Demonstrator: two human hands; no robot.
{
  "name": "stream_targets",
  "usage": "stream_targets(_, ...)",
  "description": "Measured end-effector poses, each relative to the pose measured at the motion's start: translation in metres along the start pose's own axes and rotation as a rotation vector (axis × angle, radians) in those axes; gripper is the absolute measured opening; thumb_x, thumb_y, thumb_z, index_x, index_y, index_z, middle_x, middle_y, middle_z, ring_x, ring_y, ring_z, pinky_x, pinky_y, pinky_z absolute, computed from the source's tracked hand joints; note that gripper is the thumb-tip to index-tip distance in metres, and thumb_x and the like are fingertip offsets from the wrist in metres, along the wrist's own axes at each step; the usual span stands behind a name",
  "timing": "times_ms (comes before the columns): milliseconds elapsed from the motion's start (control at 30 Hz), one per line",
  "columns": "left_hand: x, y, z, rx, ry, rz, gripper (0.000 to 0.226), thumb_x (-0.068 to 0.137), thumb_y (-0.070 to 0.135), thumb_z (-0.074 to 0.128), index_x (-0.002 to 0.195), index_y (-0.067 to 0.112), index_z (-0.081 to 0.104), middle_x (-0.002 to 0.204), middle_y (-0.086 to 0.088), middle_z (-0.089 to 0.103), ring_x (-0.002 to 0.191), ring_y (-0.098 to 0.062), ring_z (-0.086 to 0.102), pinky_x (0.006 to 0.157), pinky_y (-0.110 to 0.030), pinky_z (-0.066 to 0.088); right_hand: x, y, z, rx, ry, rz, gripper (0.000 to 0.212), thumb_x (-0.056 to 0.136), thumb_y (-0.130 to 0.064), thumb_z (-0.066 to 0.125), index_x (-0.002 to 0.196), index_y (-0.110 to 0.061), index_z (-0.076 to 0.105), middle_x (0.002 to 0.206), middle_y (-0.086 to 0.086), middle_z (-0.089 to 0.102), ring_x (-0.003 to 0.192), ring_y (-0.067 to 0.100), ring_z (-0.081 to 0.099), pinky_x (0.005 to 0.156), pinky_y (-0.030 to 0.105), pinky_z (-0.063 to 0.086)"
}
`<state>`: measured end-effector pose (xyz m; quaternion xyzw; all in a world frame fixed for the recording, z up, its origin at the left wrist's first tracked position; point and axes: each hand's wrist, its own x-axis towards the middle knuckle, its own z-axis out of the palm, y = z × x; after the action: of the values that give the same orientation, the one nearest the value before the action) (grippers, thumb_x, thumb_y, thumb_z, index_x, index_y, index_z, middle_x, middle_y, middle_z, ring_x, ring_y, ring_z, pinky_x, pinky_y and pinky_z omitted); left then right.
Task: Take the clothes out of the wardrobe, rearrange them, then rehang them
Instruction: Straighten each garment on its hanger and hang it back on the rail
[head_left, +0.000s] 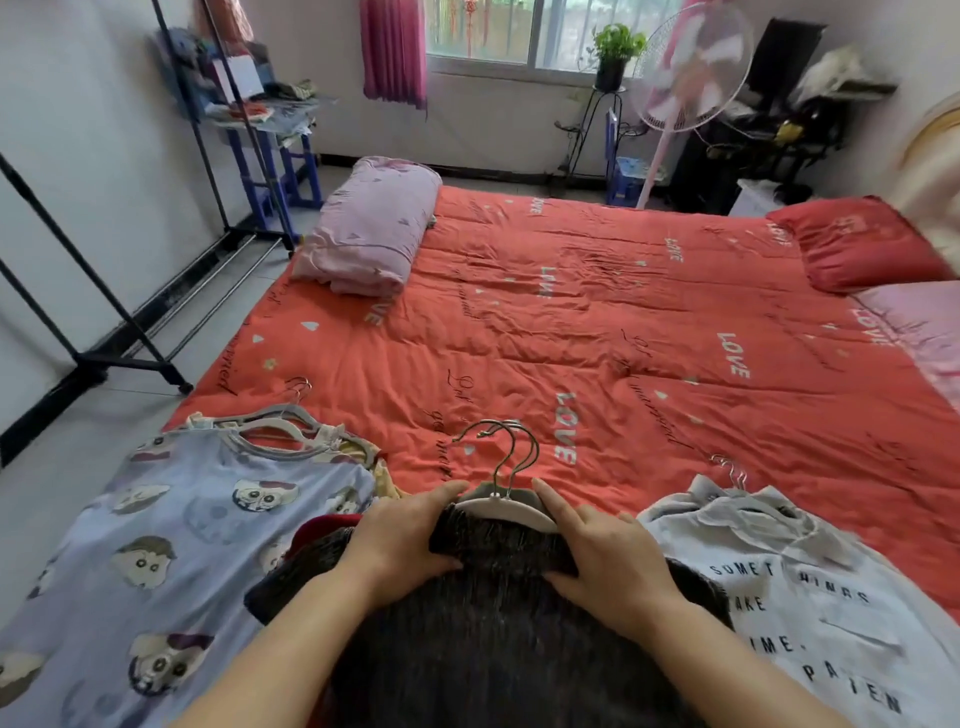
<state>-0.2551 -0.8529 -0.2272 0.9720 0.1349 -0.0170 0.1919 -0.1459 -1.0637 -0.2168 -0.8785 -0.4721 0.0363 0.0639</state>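
Dark grey garment (498, 623): lies at the near edge of the red quilt (623, 312), on a pale hanger (511, 506) whose metal hooks point away from the person. Left hand (405, 540) and right hand (608, 556): each grips the collar fold, fingers over the top and thumb beneath. Flanking it: a blue cartoon-print shirt (171, 545) on the left, a white lettered shirt (810, 597) on the right, both on hangers.

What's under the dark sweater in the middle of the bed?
The edge of a red garment pokes out at the left side of the dark sweater, near the left hand. Whatever else lies beneath is covered.
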Motion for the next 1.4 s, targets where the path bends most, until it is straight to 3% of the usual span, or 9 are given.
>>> stream_targets(333, 0.156, -0.054, 0.105, 0.05, -0.063, -0.07, 0.086, 0.078, 0.045, 0.068, 0.146, 0.035, 0.017, 0.139, 0.007, 0.046, 0.129, -0.013, 0.04, 0.101, -0.03, 0.026, 0.125, 0.1, 0.126, -0.043, -0.107, 0.13, 0.096, 0.084, -0.054, 0.053, 0.14, -0.037, -0.023, 0.13, -0.005, 0.046, 0.119, 0.018, 0.045, 0.098, 0.032, 0.028)
stream_targets(467, 0.193, -0.082, 0.192, 0.207, -0.187, -0.21, 0.112, 0.072, 0.069, 0.058, 0.144, 0.035, -0.022, 0.157, -0.001, -0.005, 0.144, -0.022, -0.008, 0.114, -0.047, 0.0, 0.147, 0.123, 0.222, -0.051, -0.271, 0.342, 0.096, 0.081, -0.071, 0.041, 0.141, -0.036, -0.025, 0.157, -0.002, -0.004, 0.144, 0.03, -0.001, 0.114, 0.05, 0.004)
stream_targets(533, 0.198, -0.101, 0.241, 0.228, -0.258, -0.227, 0.108, 0.066, 0.087, 0.033, 0.136, 0.035, -0.031, 0.154, -0.002, -0.023, 0.139, -0.024, -0.027, 0.11, -0.054, -0.013, 0.146, 0.127, 0.276, -0.066, -0.229, 0.347, 0.076, 0.085, -0.072, 0.024, 0.144, -0.036, -0.008, 0.156, 0.001, 0.005, 0.143, 0.037, 0.008, 0.112, 0.057, 0.016)
stream_targets(600, 0.2, -0.118, 0.28, 0.253, -0.155, -0.185, 0.101, 0.061, 0.093, 0.005, 0.143, 0.036, -0.015, 0.157, -0.008, -0.007, 0.141, -0.026, -0.018, 0.108, -0.058, -0.012, 0.142, 0.129, 0.317, 0.001, -0.234, 0.405, 0.069, 0.088, -0.07, 0.01, 0.145, -0.033, 0.02, 0.149, 0.004, 0.035, 0.137, 0.035, 0.025, 0.104, 0.055, 0.026)
stream_targets(700, 0.199, -0.132, 0.311, 0.233, -0.091, -0.152, 0.092, 0.072, 0.086, 0.017, 0.144, 0.029, 0.025, 0.151, -0.01, 0.025, 0.142, -0.031, 0.011, 0.108, -0.06, 0.003, 0.137, 0.132, 0.351, 0.009, -0.187, 0.399, 0.07, 0.088, -0.069, 0.004, 0.148, -0.035, 0.011, 0.157, -0.002, 0.013, 0.144, 0.029, 0.004, 0.105, 0.052, 0.013)
stream_targets(933, 0.202, -0.138, 0.32, 0.241, -0.04, -0.127, 0.098, 0.059, 0.084, 0.034, 0.14, 0.029, 0.03, 0.152, -0.01, 0.025, 0.135, -0.037, 0.026, 0.108, -0.061, 0.003, 0.14, 0.136, 0.365, -0.008, -0.054, 0.368, 0.07, 0.087, -0.07, 0.009, 0.148, -0.036, 0.006, 0.158, -0.001, 0.002, 0.143, 0.033, 0.01, 0.105, 0.056, 0.017)
stream_targets(1133, 0.204, -0.137, 0.32, 0.224, -0.12, -0.142, 0.097, 0.06, 0.085, 0.032, 0.14, 0.03, 0.03, 0.149, -0.009, 0.028, 0.135, -0.036, 0.026, 0.108, -0.06, 0.002, 0.142, 0.134, 0.355, 0.053, -0.201, 0.393, 0.07, 0.087, -0.069, 0.008, 0.148, -0.035, 0.007, 0.158, -0.002, 0.001, 0.139, 0.036, 0.019, 0.104, 0.056, 0.018)
stream_targets(1300, 0.206, -0.125, 0.288, 0.29, -0.24, -0.187, 0.095, 0.07, 0.086, 0.019, 0.145, 0.039, -0.015, 0.149, 0.0, -0.032, 0.138, -0.029, -0.029, 0.102, -0.056, -0.026, 0.147, 0.129, 0.325, -0.043, -0.334, 0.419, 0.076, 0.076, -0.077, -0.012, 0.142, -0.041, -0.018, 0.156, -0.001, -0.013, 0.141, 0.025, -0.016, 0.113, 0.051, 0.005)
stream_targets(1400, 0.19, -0.105, 0.243, 0.228, -0.324, -0.205, 0.083, 0.085, 0.072, 0.031, 0.147, 0.035, -0.011, 0.153, -0.001, -0.026, 0.14, -0.026, -0.025, 0.108, -0.052, -0.019, 0.147, 0.113, 0.276, 0.034, -0.486, 0.459, 0.067, 0.091, -0.066, 0.013, 0.146, -0.039, -0.012, 0.156, -0.003, -0.014, 0.143, 0.025, -0.014, 0.115, 0.049, 0.002)
